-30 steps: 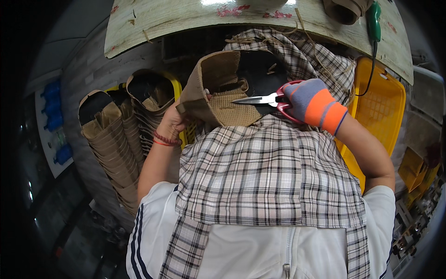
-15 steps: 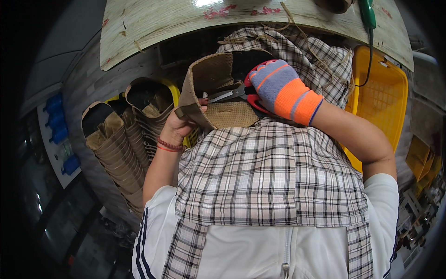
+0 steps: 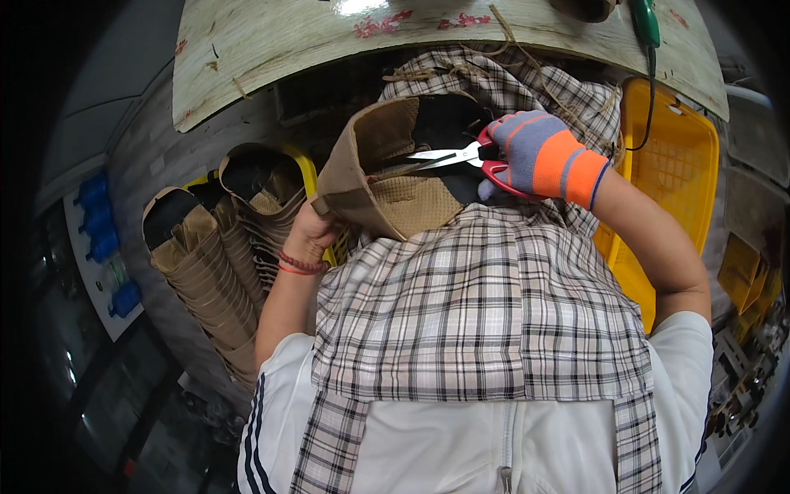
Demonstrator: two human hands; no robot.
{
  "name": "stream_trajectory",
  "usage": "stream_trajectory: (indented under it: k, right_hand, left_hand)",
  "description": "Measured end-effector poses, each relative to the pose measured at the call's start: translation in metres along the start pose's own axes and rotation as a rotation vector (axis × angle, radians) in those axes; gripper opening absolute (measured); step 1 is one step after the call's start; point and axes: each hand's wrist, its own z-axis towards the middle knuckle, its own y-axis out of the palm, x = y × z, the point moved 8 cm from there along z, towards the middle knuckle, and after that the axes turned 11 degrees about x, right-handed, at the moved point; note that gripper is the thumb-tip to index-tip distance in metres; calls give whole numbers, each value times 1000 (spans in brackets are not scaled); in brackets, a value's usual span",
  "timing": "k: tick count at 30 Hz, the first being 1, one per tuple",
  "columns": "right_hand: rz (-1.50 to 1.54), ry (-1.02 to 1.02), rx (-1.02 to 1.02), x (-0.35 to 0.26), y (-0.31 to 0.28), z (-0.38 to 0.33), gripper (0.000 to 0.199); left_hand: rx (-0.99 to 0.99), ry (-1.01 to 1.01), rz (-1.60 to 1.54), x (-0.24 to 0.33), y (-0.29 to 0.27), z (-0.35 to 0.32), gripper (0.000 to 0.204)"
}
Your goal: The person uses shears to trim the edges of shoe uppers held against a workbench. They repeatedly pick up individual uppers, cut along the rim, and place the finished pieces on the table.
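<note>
Over my lap sits a tan, textured fabric piece with a black lining (image 3: 362, 152), curved into an open ring. My left hand (image 3: 311, 229) is bare and grips its left edge; some of the fingers are hidden behind the fabric. Red-handled scissors (image 3: 448, 157) are in my right hand (image 3: 550, 156), which wears a grey and orange glove. Their metal blades reach left into the piece's opening, slightly parted. Whether they touch the fabric, I cannot tell.
Stacks of similar tan pieces (image 3: 210, 276) stand at the left, by a yellow basket rim (image 3: 309, 169). A yellow crate (image 3: 675, 165) is at the right. Ahead is a table edge (image 3: 288, 62) with a green-handled corded tool (image 3: 646, 23). Loose strings lie on checked cloth (image 3: 494, 74).
My right hand has shifted right with the scissors, drawing the blades partly back from my left fingers. The fabric piece has tilted, and my left fingertips no longer show inside it.
</note>
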Motion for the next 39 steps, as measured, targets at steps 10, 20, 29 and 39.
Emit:
stream_trajectory:
  k: [10, 20, 29, 39]
  right_hand:
    - [114, -17, -77, -4, 12, 2, 59]
    - [33, 110, -386, -7, 18, 6, 80]
    - [-11, 13, -320, -32, 17, 26, 73]
    - [-49, 27, -447, -39, 22, 26, 82]
  left_hand:
    - [-70, 41, -32, 2, 10, -3, 38]
    - [-77, -18, -54, -2, 0, 7, 36]
    - [-105, 20, -50, -11, -12, 17, 34]
    - [-52, -56, -98, -14, -19, 23, 34]
